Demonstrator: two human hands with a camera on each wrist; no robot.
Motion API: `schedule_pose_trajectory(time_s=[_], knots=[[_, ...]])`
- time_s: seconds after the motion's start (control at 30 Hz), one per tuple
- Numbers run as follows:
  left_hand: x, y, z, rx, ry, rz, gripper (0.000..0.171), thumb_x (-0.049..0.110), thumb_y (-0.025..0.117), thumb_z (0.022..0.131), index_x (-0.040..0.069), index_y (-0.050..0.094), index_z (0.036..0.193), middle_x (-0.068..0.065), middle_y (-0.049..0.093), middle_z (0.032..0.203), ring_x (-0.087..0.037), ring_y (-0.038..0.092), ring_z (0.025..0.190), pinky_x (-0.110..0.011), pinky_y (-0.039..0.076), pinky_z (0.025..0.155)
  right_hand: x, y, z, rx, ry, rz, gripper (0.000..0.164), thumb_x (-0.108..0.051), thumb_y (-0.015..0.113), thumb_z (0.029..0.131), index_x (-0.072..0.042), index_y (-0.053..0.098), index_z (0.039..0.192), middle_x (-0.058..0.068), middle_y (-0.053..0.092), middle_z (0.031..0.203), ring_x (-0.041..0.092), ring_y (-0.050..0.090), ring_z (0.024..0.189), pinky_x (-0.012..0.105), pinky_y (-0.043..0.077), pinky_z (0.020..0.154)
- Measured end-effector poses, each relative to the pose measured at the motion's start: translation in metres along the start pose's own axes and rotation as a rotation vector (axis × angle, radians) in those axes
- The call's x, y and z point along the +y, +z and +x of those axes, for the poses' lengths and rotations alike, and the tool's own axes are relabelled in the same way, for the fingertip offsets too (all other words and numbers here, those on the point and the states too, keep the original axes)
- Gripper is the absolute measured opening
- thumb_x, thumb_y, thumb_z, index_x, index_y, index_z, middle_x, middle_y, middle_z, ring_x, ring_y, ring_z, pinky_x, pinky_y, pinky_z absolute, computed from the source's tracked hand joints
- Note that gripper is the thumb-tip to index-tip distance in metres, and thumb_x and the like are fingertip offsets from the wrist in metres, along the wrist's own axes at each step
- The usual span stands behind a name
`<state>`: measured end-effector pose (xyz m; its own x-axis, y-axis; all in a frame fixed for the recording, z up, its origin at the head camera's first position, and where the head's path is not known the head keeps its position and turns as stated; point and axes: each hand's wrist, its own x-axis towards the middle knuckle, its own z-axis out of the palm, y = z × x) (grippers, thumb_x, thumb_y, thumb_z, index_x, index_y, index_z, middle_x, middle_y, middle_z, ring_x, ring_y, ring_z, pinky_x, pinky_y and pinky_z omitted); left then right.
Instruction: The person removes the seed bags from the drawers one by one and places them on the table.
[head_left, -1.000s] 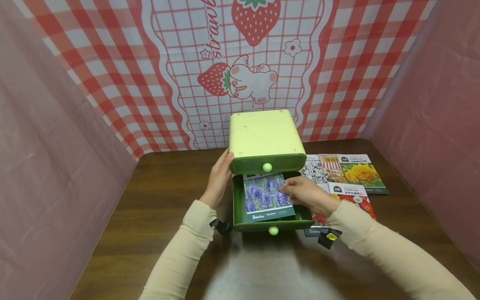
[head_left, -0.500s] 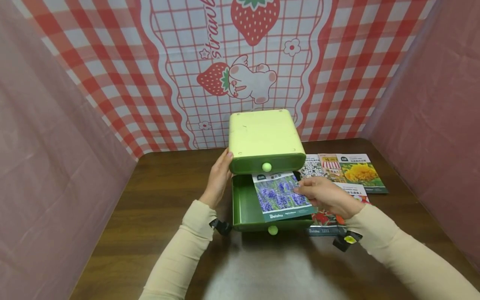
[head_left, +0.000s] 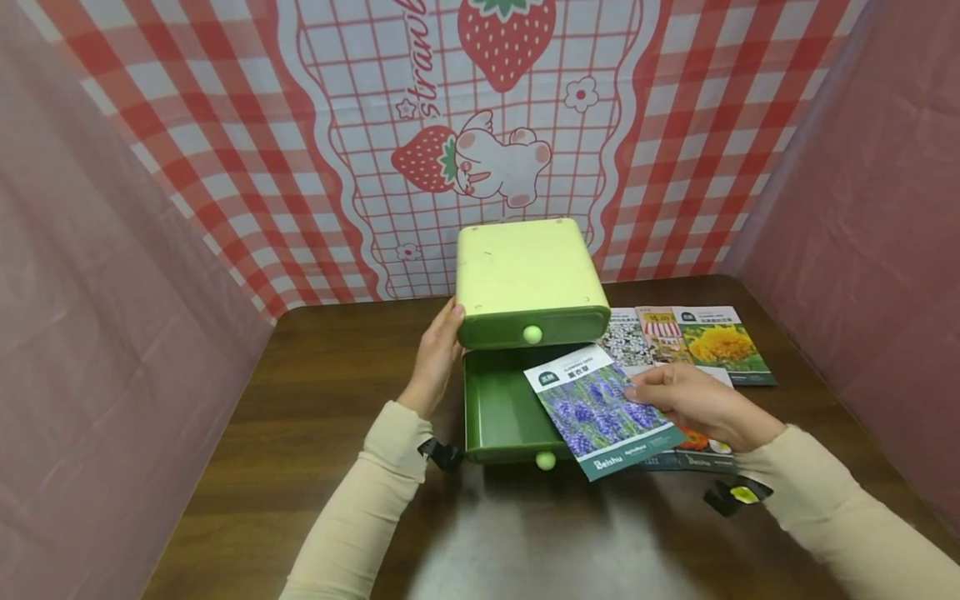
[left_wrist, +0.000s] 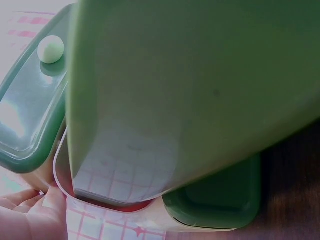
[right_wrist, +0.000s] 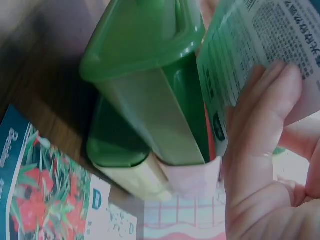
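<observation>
My right hand pinches a seed packet with purple lavender flowers at its right edge. The packet is tilted and overlaps the right side of a pulled-out green drawer. In the right wrist view the printed back of the packet faces my fingers. The drawer belongs to a small cabinet with a pale yellow-green top and round knobs. My left hand rests against the cabinet's left side, its fingers fairly straight; in the left wrist view that hand touches the casing beside the top drawer.
More seed packets lie right of the cabinet, among them one with yellow flowers and one with white flowers. A packet with red flowers shows in the right wrist view. Behind the wooden table hangs a strawberry-print cloth.
My right hand has drawn the lavender packet out of the drawer, rightward and toward me, turning it on the way. The left hand has stayed at the cabinet's side.
</observation>
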<state>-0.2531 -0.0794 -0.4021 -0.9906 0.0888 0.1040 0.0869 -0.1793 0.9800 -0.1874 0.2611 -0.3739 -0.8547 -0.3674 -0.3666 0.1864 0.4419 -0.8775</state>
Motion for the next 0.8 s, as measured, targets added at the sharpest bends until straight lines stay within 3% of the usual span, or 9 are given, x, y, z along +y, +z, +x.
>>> schedule_pose_trajectory(time_s=[0.1,0.2,0.33,0.43,0.53,0.67,0.8], knots=[[0.000,0.000,0.000,-0.003,-0.002,0.000,0.062,0.044,0.048,0.101,0.015,0.033,0.154,-0.003,0.032,0.160,-0.022,0.036,0.144,-0.041,0.034,0.118,0.005,-0.006,-0.006,-0.015,0.003,0.006,0.032,-0.031,0.060,0.098,0.000,0.067,0.103,-0.007,0.047,0.058,0.008,0.030,0.046,0.025,0.034,0.042],[-0.001,-0.001,0.000,-0.008,-0.002,-0.005,0.061,0.043,0.048,0.102,0.015,0.033,0.153,-0.003,0.032,0.160,-0.022,0.035,0.145,-0.041,0.033,0.119,0.009,-0.010,-0.012,-0.015,0.010,-0.014,0.032,-0.032,0.060,0.098,-0.001,0.065,0.097,-0.006,0.052,0.062,0.007,0.035,0.048,0.024,0.038,0.045],[-0.001,0.000,0.000,-0.005,-0.002,-0.013,0.060,0.042,0.048,0.102,0.014,0.034,0.153,-0.004,0.032,0.160,-0.022,0.034,0.145,-0.040,0.032,0.119,0.013,-0.016,-0.019,0.043,0.000,-0.075,0.034,-0.034,0.060,0.098,0.000,0.061,0.096,-0.007,0.036,0.058,0.008,0.029,0.048,0.026,0.034,0.043],[-0.001,0.000,0.000,-0.002,-0.004,-0.017,0.060,0.041,0.048,0.102,0.014,0.034,0.153,-0.004,0.032,0.160,-0.022,0.034,0.146,-0.040,0.031,0.120,0.019,-0.024,-0.025,0.085,-0.005,-0.083,0.038,-0.033,0.058,0.099,0.004,0.059,0.107,-0.007,0.032,0.061,0.009,0.030,0.051,0.029,0.033,0.045],[-0.001,0.000,0.000,0.000,-0.007,-0.018,0.060,0.042,0.048,0.102,0.015,0.034,0.153,-0.003,0.032,0.160,-0.021,0.034,0.145,-0.040,0.032,0.119,0.026,-0.034,-0.029,0.107,0.025,-0.034,0.045,-0.034,0.054,0.101,0.004,0.053,0.124,-0.008,0.044,0.066,0.007,0.042,0.055,0.028,0.045,0.050],[-0.001,0.000,0.000,0.000,-0.009,-0.018,0.060,0.042,0.048,0.102,0.015,0.034,0.153,-0.002,0.032,0.160,-0.021,0.035,0.145,-0.040,0.033,0.119,0.037,-0.051,-0.034,0.130,0.075,0.082,0.033,-0.035,0.050,0.103,-0.010,0.057,0.123,-0.007,0.064,0.080,0.012,0.064,0.068,0.033,0.061,0.065],[-0.001,-0.001,-0.001,-0.006,-0.003,-0.017,0.061,0.043,0.048,0.102,0.015,0.033,0.154,-0.003,0.031,0.160,-0.022,0.033,0.146,-0.041,0.032,0.119,0.051,-0.068,-0.038,0.180,0.076,0.113,0.016,-0.035,0.048,0.103,-0.026,0.061,0.105,-0.007,0.067,0.085,0.013,0.066,0.073,0.034,0.061,0.067]])
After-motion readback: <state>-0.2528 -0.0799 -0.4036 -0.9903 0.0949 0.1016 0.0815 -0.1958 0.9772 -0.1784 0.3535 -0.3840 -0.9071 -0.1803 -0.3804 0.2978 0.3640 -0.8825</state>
